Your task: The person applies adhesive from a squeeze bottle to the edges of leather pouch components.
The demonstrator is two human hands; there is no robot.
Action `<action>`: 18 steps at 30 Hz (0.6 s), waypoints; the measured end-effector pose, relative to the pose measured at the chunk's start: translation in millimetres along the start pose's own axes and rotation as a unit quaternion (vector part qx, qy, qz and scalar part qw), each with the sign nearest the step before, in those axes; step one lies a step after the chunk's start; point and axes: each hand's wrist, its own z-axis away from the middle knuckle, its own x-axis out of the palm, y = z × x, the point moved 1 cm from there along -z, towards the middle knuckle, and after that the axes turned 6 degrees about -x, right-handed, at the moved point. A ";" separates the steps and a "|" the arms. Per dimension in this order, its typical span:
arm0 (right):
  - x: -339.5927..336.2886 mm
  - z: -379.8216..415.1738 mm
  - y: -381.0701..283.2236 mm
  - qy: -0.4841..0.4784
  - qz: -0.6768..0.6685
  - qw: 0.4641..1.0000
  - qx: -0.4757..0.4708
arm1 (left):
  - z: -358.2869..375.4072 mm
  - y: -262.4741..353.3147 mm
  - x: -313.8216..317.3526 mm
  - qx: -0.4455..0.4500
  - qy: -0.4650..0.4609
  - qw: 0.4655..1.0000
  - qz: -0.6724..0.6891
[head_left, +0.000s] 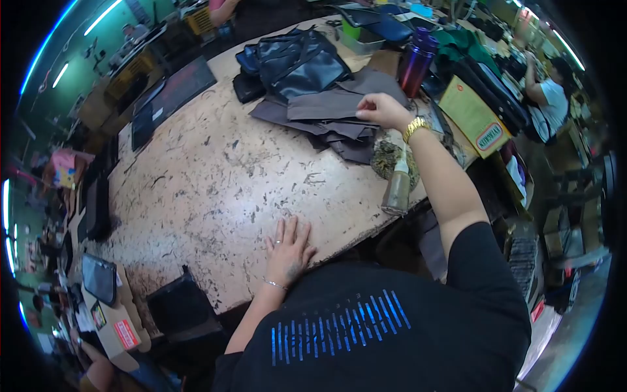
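My left hand (288, 251) lies flat on the worn, stained table (196, 189) near its front edge, fingers spread, with a ring on one finger. My right hand (384, 111), below a gold watch, is at the right end of a stack of dark grey-brown pieces (320, 108). Its thumb and index finger are pinched on the top piece's edge. Behind the stack sits a heap of shiny black bags (294, 62). Under my right forearm, a bottle with a pale nozzle (397, 186) stands by a rough brownish clump (386, 159).
A purple bottle (418, 62) stands beyond my right hand, beside a yellow envelope (473, 117). Dark flat sheets (173, 98) lie at the far left edge. A black case (179, 304) is at the near left. A person (555, 98) sits at the far right.
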 end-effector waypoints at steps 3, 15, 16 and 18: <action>8.0 -48.8 20.6 -0.004 0.092 0.996 0.013 | 14.6 -1.4 -2.3 -0.043 -0.008 0.999 -0.007; 27.0 -186.9 89.4 0.122 0.135 0.973 0.140 | 26.8 -19.6 -0.7 -0.163 0.041 0.982 0.085; 28.7 -192.0 92.1 0.127 0.154 0.965 0.170 | 26.5 -19.5 -0.5 -0.174 0.058 0.978 0.099; 31.3 -203.6 95.5 0.123 0.206 0.945 0.221 | 25.9 -21.5 -0.8 -0.181 0.056 0.976 0.111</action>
